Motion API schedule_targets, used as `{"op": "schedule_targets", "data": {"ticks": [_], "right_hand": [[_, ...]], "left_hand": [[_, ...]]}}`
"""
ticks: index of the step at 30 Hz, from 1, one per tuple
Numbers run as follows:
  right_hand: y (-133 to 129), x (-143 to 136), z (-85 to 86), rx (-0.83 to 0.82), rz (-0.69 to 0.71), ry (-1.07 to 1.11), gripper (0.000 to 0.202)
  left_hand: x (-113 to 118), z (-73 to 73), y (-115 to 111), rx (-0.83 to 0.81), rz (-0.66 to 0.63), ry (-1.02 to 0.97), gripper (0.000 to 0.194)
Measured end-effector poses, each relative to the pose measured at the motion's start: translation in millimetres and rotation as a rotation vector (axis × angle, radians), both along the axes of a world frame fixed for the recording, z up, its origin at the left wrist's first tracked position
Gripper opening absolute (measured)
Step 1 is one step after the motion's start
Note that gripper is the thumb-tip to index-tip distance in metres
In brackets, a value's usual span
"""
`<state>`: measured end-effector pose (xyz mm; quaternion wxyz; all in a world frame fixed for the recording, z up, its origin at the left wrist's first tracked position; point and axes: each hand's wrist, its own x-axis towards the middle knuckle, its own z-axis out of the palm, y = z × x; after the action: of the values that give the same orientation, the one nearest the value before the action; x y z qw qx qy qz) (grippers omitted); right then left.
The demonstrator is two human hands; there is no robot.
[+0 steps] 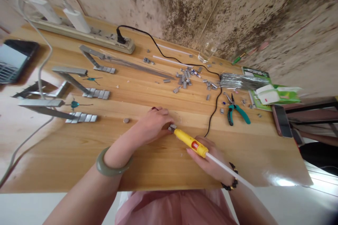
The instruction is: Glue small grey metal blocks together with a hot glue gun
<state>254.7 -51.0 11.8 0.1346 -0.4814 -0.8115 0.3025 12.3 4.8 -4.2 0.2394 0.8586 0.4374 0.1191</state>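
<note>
In the head view, the right hand (pixel 208 158) is closed around a yellow plastic glue gun (pixel 188 140) with a long white glue stick (pixel 227 168) jutting from its rear end, the gun's nozzle angled away from the wearer, probably so that the tip meets the work while the stick stays clear. At that nozzle the left hand (pixel 155 123) has its fingertips drawn narrow on a small grey rectangular block (pixel 172 127), seemingly to steady it there; the fingers partly hide the grip. A thin black power cord (pixel 215 112) disappears behind the right hand, just beyond the glue gun, and looks to have enough slack for the tool to move. Beyond the glue gun lies a loose heap of small grey blocks (pixel 185 77), perhaps left within easy reach; to its right are teal-handled pliers (pixel 244 115) with their handles spread and, farther off, a bundle of thin silvery wires (pixel 240 81). Well to the gun's left stand bent grey brackets (pixel 41 103); a long beige power strip (pixel 105 38) sits beyond them. The surface under the glue gun is a glossy pale wooden table (pixel 158 168), set against a beige wall (pixel 182 10) heavily speckled with dark stains.
</note>
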Motion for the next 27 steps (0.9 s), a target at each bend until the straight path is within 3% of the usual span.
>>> {"op": "schedule_targets", "data": {"ticks": [27], "right_hand": [[-6.2, 12.9, -3.1, -0.016, -0.016, 0.016, 0.015]], "left_hand": [[-0.2, 0.0, 2.6, -0.004, -0.011, 0.039, 0.016]]}}
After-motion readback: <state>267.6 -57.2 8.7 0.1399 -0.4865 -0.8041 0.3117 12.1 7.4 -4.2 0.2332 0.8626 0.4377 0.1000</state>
